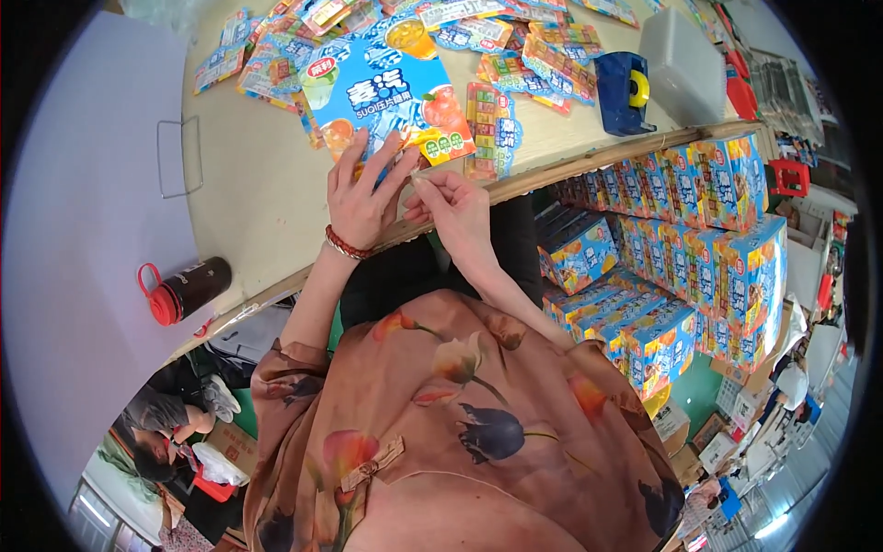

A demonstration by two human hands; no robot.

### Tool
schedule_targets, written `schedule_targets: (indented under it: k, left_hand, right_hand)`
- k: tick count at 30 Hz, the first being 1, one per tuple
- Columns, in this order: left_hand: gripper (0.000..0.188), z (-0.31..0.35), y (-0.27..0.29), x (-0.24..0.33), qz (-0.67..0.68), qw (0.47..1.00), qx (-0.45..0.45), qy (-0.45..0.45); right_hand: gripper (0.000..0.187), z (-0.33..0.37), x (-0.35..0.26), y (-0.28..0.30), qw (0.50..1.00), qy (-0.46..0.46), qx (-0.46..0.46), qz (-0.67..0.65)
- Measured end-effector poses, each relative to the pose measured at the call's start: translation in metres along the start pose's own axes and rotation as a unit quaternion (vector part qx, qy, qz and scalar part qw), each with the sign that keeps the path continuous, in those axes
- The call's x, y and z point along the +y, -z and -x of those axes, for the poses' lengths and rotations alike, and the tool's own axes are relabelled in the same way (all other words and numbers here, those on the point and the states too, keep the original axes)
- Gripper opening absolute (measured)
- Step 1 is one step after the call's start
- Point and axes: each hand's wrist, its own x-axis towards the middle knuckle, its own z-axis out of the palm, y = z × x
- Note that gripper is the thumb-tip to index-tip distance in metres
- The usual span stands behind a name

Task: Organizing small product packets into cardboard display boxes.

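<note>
A blue candy box (391, 97) with fruit and drink pictures lies on the table, its lower edge toward me. My left hand (361, 198), a red bracelet at its wrist, rests with spread fingers on the box's near edge. Close beside it, my right hand (457, 213) pinches thumb and forefinger together at the box's near right corner. What sits in that pinch, if anything, is too small to make out. Right of the box lies a blister pack (492, 131) of coloured candies.
More blister packs (556, 66) spread along the far side. A blue tape dispenser (625, 94) and a clear plastic container (681, 66) stand at the right. At the left are a dark bottle (198, 285) with a red lid and a wire frame (179, 158). Stacked boxes (662, 239) fill the lower right.
</note>
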Motion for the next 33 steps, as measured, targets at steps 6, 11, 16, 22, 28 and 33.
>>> schedule_targets:
  k: [6,11,16,22,28,33]
  left_hand:
    - [0.048,-0.003,0.003,0.003,0.016,1.000,-0.012,0.006]
    - [0.037,-0.015,0.018,0.012,0.047,0.998,-0.026,0.034]
    - [0.031,-0.011,-0.009,0.007,-0.005,0.997,0.073,0.024]
    - [0.035,-0.010,-0.009,0.009,-0.003,0.998,0.059,0.015]
    - [0.045,-0.006,-0.005,0.008,-0.033,0.999,0.017,0.014]
    - [0.071,-0.002,0.011,-0.001,0.044,0.998,-0.052,0.014]
  right_hand:
    - [0.013,-0.016,0.025,0.006,0.998,0.021,-0.008,-0.062]
    - [0.013,-0.016,0.026,0.006,0.999,0.036,0.009,-0.023]
    - [0.015,-0.019,0.022,0.013,0.996,0.007,-0.028,-0.081]
    - [0.016,-0.002,-0.004,0.023,0.980,-0.141,-0.047,-0.132]
    - [0.010,-0.011,-0.015,0.042,0.970,0.146,0.189,-0.054]
    - [0.043,-0.071,-0.061,0.056,0.980,0.169,0.049,0.094]
